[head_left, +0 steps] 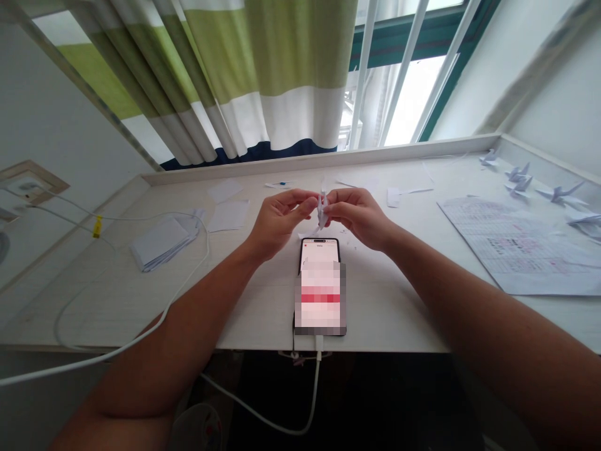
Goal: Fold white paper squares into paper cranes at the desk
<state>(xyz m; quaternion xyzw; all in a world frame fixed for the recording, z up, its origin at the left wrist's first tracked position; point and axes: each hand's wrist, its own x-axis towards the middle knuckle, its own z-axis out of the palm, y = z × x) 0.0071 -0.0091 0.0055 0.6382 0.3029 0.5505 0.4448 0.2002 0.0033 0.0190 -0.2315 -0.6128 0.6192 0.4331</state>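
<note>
Between my two hands, above the white desk, is a small piece of folded white paper, narrow and held upright. My left hand pinches it from the left with thumb and forefinger. From the right, the thumb and fingers of my right hand grip the same paper. Its exact shape is partly hidden by my fingertips. Just below my hands a phone lies on the desk, its screen lit and partly pixelated.
A white cable crosses my left forearm. Stacked paper lies at left, with square sheets nearby. At right are a printed sheet and several folded paper cranes. A raised rim borders the desk's back.
</note>
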